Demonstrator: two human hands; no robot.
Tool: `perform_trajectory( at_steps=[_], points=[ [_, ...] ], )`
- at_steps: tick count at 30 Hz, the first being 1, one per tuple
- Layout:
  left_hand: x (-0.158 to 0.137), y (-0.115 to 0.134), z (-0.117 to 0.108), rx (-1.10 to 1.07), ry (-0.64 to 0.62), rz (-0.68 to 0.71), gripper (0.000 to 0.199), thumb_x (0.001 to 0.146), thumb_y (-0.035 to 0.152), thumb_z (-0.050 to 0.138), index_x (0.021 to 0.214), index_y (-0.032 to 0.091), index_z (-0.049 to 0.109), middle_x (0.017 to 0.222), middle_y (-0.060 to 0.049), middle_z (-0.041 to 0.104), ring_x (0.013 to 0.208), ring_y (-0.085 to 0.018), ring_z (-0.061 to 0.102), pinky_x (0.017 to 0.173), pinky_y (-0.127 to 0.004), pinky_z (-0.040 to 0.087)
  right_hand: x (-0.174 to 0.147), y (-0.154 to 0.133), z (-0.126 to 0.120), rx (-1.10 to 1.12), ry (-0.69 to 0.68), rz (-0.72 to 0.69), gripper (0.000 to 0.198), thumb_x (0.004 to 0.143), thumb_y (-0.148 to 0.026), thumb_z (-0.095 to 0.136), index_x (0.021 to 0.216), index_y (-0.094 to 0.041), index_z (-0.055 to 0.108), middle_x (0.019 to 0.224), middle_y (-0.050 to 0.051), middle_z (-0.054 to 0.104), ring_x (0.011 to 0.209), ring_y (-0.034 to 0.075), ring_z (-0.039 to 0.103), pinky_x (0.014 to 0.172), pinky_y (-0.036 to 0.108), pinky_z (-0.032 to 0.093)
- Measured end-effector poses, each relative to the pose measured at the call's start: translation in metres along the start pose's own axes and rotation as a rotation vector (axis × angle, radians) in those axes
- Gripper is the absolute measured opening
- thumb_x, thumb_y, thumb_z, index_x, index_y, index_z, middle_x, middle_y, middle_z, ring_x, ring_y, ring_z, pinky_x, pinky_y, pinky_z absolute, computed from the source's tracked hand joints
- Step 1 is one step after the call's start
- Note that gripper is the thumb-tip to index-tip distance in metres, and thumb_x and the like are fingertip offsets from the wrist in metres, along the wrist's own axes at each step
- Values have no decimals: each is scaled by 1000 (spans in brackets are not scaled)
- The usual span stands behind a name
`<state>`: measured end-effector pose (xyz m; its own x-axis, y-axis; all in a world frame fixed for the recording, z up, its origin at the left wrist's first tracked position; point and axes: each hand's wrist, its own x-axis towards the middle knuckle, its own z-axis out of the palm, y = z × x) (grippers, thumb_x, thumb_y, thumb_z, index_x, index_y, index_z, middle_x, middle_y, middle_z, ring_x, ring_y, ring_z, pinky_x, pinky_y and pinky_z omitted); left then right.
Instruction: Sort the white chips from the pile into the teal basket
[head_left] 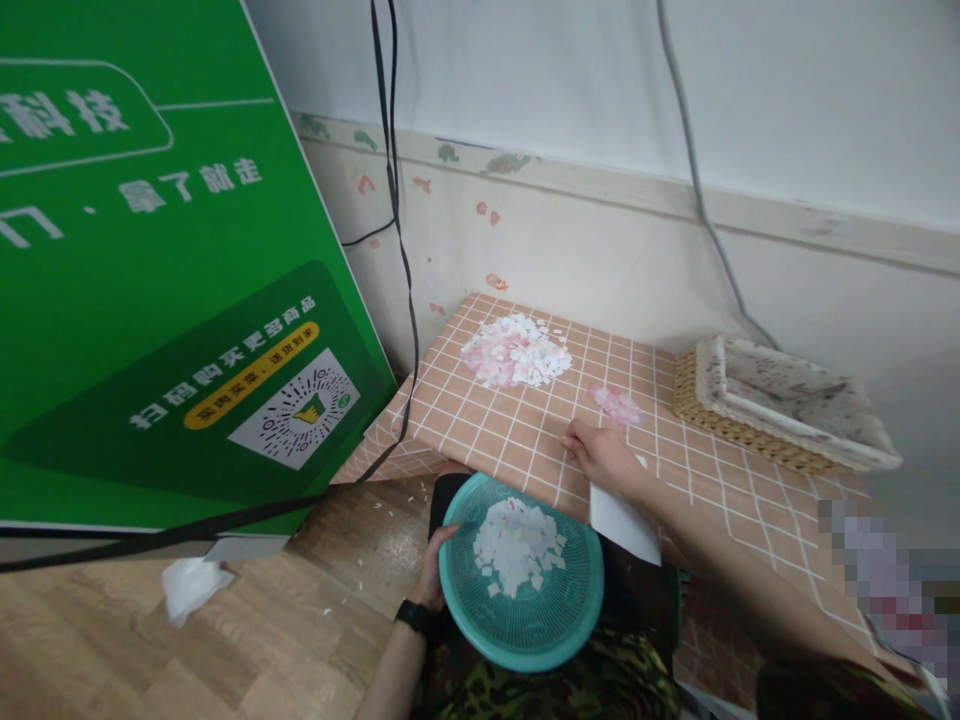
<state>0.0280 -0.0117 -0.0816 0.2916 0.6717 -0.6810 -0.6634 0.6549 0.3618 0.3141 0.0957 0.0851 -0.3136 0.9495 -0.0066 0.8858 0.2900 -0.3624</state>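
My left hand, with a dark band on its wrist, grips the left rim of a round teal plastic basket resting on my lap. Small white paper pieces lie heaped inside it. My right hand is above the checked tablecloth, its fingers curled together; whether they pinch anything is hidden. Just beyond it lies a small pinkish patch of pieces. Farther left sits a larger pile of white and pink paper pieces. Below my right wrist, a white sheet hangs over the table's front edge.
A cloth-lined wicker basket stands at the table's right side. The large green fridge-like panel rises on the left, with black cables hanging beside it. White plastic and scattered bits lie on the wooden floor.
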Motion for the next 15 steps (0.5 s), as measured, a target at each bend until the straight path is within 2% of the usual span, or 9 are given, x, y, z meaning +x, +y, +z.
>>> perform_trajectory(
  at_steps=[6,11,15],
  points=[
    [2,-1,-4,-6,-41,12,28,72,37,62,83,11,67,69,-7,71,72,-23,65,72,-35,48,10,1,6,-171,46,13,22,90,-33,40,79,-18,52,64,6,63,59,17,57,53,26,28],
    [1,-2,-2,-14,-56,-14,31,72,39,62,83,10,68,70,-9,71,74,-25,65,71,-36,48,13,3,6,-96,108,3,25,89,-36,44,73,-19,52,59,3,60,56,15,56,53,25,30],
    [-2,0,2,7,-2,13,31,68,38,65,83,10,68,69,-8,71,73,-25,65,71,-36,48,11,5,4,-2,151,-3,20,86,-33,49,73,-19,55,62,3,62,57,14,56,55,25,34]
  ],
)
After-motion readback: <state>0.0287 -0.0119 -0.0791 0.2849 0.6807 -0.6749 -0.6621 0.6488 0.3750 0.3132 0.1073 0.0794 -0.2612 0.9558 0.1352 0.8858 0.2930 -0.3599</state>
